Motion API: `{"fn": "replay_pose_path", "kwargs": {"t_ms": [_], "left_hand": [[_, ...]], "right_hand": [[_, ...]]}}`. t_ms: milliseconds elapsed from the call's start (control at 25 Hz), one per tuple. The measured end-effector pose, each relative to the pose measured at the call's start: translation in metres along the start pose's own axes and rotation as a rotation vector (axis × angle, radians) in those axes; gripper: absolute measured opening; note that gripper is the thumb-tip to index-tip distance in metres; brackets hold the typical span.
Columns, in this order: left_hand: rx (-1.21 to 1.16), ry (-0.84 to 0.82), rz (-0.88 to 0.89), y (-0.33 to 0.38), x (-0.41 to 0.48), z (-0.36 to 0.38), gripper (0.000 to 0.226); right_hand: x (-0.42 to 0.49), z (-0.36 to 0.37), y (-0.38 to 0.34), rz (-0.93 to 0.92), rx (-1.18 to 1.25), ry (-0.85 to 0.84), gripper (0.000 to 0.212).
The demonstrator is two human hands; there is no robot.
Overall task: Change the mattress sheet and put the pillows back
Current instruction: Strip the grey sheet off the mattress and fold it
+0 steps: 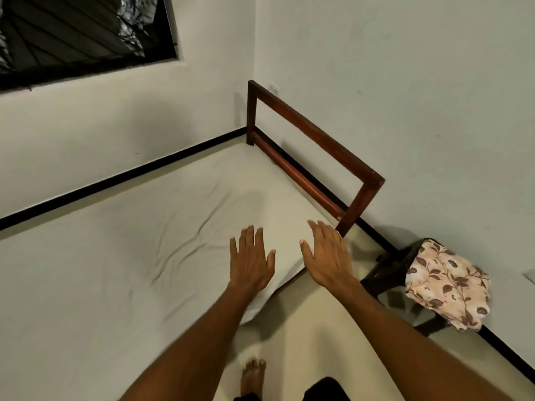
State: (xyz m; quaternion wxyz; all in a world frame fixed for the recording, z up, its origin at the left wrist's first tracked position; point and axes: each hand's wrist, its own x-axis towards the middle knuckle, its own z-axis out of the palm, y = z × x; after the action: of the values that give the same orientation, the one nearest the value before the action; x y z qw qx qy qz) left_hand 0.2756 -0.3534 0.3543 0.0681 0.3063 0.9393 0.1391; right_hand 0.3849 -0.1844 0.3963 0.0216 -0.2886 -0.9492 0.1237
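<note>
Head view: both hands, left (251,260) and right (328,256), spread flat over the sheet's (115,256) near corner by the headboard (315,140); contact seems likely. Wrinkles run leftward, nearer the left hand.

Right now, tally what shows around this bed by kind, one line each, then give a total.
Hands: 2, left hand and right hand, both flat and open over the bed corner
White sheet on the mattress: 1
Wooden headboard: 1
Floral cloth on the dark stool: 1
Stool: 1
Window: 1
Pillows: 0 in view
Total: 7
</note>
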Motion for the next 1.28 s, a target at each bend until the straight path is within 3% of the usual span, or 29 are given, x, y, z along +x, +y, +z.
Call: {"fn": "replay_pose_path", "kwargs": {"t_ms": [200,520,680,1040,1200,1280], "left_hand": [[0.006,-0.049,-0.031,0.075,0.083,0.051,0.07],[-0.04,-0.166,-0.313,0.184,0.179,0.161,0.069],[-0.086,-0.257,-0.44,0.225,0.208,0.208,0.068],[-0.185,-0.337,-0.57,0.231,0.304,0.377,0.048],[-0.349,-0.335,-0.68,0.218,0.32,0.467,0.039],[-0.525,-0.317,-0.835,0.211,0.318,0.507,0.036]], "right_hand": [[0.086,0.012,0.084,0.009,0.051,-0.074,0.062],[0.245,0.05,0.231,-0.103,0.111,-0.344,0.059],[0.29,0.087,0.286,0.085,0.191,-0.523,0.059],[0.376,0.249,0.368,0.285,0.227,-0.699,0.056],[0.401,0.329,0.386,0.341,0.228,-0.723,0.053],[0.406,0.362,0.395,0.423,0.278,-0.742,0.05]]}}
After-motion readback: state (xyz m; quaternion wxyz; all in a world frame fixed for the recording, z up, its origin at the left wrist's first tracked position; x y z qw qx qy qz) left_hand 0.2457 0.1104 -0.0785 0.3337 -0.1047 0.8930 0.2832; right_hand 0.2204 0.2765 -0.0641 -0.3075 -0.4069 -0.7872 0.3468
